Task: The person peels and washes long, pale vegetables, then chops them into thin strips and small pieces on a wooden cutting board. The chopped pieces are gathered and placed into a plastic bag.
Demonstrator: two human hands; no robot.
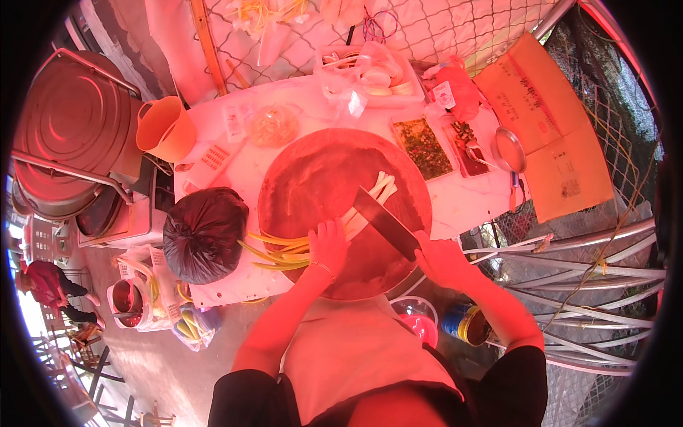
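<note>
A large round chopping board (320, 176) lies on the white table before me. My left hand (327, 248) presses a bundle of long stalks, likely scallions or leeks (283, 251), against the board. Their yellowish leaves stick out to the left past the board's rim, and the pale ends point up and to the right. My right hand (440, 261) is closed around the handle of a cleaver (387, 223), whose wide dark blade lies across the pale stalks, right of my left hand. The handle is mostly hidden by my fingers.
A black plastic bag (205, 235) stands left of the board. Behind it are an orange bucket (166, 128) and a white crate (373, 99). Trays of chopped food (422, 148) and a metal bowl (508, 149) are at the right. A person (50, 288) is far left.
</note>
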